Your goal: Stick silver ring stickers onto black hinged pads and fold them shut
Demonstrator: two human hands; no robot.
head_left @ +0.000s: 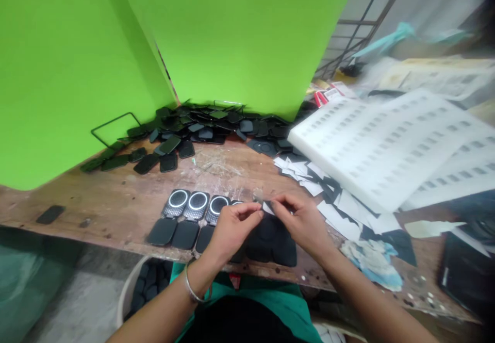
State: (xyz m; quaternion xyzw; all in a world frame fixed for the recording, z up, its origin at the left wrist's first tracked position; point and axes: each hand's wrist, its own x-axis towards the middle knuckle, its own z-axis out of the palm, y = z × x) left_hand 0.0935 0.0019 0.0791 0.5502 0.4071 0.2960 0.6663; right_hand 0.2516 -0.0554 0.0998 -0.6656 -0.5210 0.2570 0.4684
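Left hand and right hand pinch a small white paper sticker between fingertips, above a black plastic panel on the worn wooden bench. Row of black round-windowed covers at 9 o'clock.

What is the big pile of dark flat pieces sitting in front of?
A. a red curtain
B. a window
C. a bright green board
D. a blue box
C: the pile of dark flat pieces lies on the wooden bench against a bright green board.
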